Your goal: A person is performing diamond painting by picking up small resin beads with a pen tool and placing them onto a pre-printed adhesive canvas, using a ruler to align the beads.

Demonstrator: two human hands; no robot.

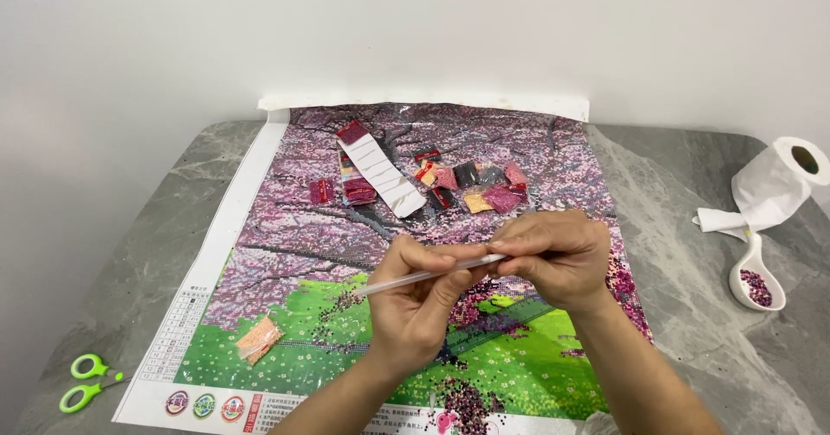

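My left hand [415,301] and my right hand [553,258] meet above the middle of a diamond-painting canvas [285,245] showing pink blossom trees over green grass. Both hands grip a thin clear pen-like stick [389,284] that lies roughly level, its tip pointing left past my left fingers. The right fingers pinch its right end. Several small bead packets [471,184] in red, pink, grey and orange lie on the upper canvas beside a long white strip [380,175]. An orange packet [258,340] lies on the lower left of the canvas.
The canvas lies on a grey marble-look table [683,227] against a white wall. Green-handled scissors [85,383] lie at the front left corner. At the right stand a toilet paper roll [778,180] and a white spoon-shaped tray [756,284] holding purple beads.
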